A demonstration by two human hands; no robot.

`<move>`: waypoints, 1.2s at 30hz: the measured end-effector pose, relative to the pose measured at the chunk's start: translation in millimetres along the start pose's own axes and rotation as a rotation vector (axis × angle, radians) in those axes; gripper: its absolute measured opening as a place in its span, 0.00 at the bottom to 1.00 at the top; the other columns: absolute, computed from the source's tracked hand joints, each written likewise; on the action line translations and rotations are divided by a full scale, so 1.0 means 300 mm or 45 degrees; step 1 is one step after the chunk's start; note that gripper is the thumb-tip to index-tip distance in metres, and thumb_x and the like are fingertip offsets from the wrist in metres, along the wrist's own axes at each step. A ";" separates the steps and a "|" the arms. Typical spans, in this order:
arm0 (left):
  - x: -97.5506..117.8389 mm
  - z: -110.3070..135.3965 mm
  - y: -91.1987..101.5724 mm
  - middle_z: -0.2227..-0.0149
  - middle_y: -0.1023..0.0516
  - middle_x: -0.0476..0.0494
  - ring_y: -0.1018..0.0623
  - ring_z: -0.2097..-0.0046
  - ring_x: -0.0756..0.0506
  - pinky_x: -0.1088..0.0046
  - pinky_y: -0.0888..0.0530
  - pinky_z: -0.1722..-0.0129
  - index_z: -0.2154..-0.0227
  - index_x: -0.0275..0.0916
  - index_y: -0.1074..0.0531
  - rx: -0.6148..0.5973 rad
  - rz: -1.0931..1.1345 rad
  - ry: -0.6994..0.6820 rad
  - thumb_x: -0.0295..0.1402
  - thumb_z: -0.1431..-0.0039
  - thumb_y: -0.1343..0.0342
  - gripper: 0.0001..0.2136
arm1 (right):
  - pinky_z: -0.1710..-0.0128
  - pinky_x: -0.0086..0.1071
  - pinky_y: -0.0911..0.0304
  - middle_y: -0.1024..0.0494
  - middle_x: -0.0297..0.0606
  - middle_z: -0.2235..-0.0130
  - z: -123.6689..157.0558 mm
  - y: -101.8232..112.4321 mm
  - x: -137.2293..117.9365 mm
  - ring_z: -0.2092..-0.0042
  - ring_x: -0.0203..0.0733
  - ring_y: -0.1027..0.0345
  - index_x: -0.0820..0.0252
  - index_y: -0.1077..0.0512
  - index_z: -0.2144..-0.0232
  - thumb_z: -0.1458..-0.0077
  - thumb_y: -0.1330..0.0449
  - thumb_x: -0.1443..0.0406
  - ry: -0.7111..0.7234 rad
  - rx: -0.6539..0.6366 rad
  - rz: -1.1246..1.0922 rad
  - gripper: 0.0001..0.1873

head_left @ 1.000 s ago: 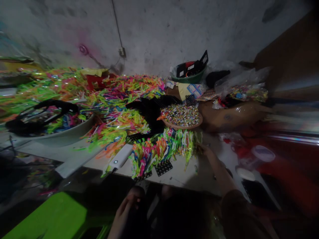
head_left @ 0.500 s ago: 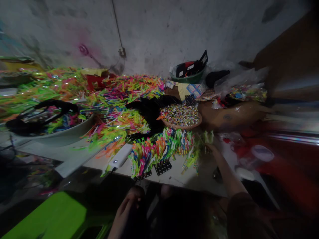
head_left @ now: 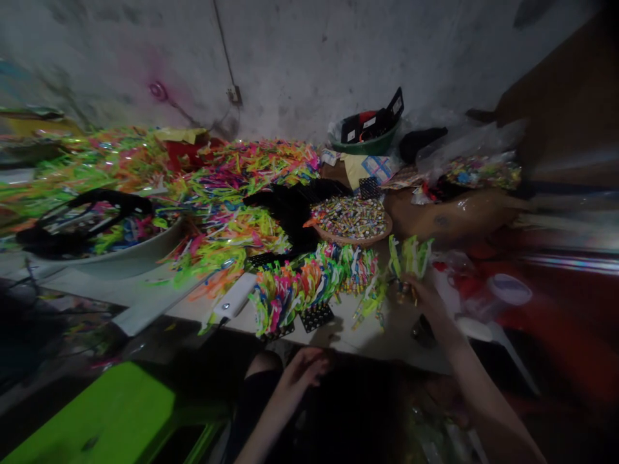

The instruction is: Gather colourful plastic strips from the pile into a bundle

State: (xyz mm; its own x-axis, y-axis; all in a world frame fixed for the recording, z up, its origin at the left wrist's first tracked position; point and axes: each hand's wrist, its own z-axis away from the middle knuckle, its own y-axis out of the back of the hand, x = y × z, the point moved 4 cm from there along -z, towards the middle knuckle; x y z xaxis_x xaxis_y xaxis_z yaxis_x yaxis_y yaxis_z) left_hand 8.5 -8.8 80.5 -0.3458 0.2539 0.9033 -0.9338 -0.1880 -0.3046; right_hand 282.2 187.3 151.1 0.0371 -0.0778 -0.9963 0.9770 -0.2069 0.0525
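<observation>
green stool (head_left: 97, 419): sits low at the near left, well clear of both hands, no trouble there.
basin (head_left: 145, 248): big pale one on the left of the tabletop (head_left: 367, 335), loaded with neon bits and a black strap; it looks close to the edge, so a bump could probably tip stuff out.
neon pile (head_left: 232, 193): huge heap running along the back, pretty loose, I'd guess it slides if anything gets dragged through it.
white box (head_left: 235, 299): lies tilted at the front edge just left of the rack, and looks like it could get knocked off.
left hand (head_left: 307, 364): low, below the tabletop edge, fingers loosely curled, grasping nothing that I can see.
rack (head_left: 314, 287): row of coloured pieces standing on black perforated plates; they look packed tight, so a sleeve brushing by might topple a few.
tray (head_left: 351, 222): round, full of small tubes, right behind the rack; easy to spill if nudged.
green bunch (head_left: 411, 254): held up just right of the rack, above the tabletop, a bit blurred.
right hand (head_left: 418, 293): closed around the bunch's base; the grip looks small for that many pieces, so some could slip out.
</observation>
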 end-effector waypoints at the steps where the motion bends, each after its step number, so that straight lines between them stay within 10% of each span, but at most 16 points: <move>1: 0.009 -0.011 -0.046 0.61 0.23 0.41 0.25 0.62 0.43 0.73 0.30 0.67 0.62 0.39 0.27 -0.060 0.022 -0.020 0.39 0.57 0.36 0.18 | 0.80 0.30 0.41 0.32 0.31 0.83 0.062 -0.021 0.014 0.79 0.37 0.39 0.59 0.31 0.79 0.63 0.35 0.61 -0.048 -0.048 -0.031 0.10; 8: 0.020 -0.003 -0.215 0.56 0.24 0.40 0.28 0.52 0.39 0.66 0.33 0.52 0.56 0.37 0.30 -0.226 0.293 -0.112 0.34 0.62 0.33 0.25 | 0.74 0.32 0.35 0.24 0.37 0.75 0.568 -0.189 0.206 0.73 0.44 0.30 0.63 0.28 0.70 0.66 0.31 0.56 -0.348 -0.471 -0.206 0.21; 15: -0.214 0.107 -0.069 0.68 0.21 0.42 0.23 0.64 0.40 0.66 0.29 0.61 0.66 0.36 0.27 0.254 0.351 0.080 0.30 0.75 0.29 0.26 | 0.52 0.39 0.37 0.27 0.45 0.53 0.832 -0.295 0.380 0.52 0.50 0.33 0.59 0.36 0.51 0.62 0.36 0.62 -0.032 -0.516 0.060 0.32; 24: -0.194 0.289 0.047 0.62 0.22 0.42 0.23 0.60 0.42 0.71 0.28 0.60 0.57 0.37 0.30 0.362 0.543 0.158 0.34 0.57 0.35 0.22 | 0.43 0.37 0.48 0.32 0.38 0.47 0.970 -0.338 0.371 0.43 0.45 0.43 0.58 0.36 0.48 0.47 0.45 0.56 -0.327 -0.924 0.061 0.25; 36: -0.211 0.357 0.052 0.66 0.21 0.42 0.22 0.62 0.42 0.71 0.28 0.62 0.59 0.36 0.29 0.338 0.645 0.221 0.34 0.54 0.38 0.17 | 0.50 0.32 0.41 0.28 0.40 0.53 0.983 -0.319 0.367 0.51 0.45 0.36 0.56 0.32 0.54 0.44 0.49 0.53 -0.096 -0.724 0.196 0.20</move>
State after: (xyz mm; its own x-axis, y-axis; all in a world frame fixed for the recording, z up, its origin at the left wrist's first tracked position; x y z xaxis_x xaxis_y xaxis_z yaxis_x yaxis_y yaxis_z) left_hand 25.6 -129.4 50.8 -0.7728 0.2178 0.5961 -0.6015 -0.5510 -0.5784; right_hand 130.8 -89.1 56.4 0.1924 -0.1386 -0.9715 0.9216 0.3655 0.1304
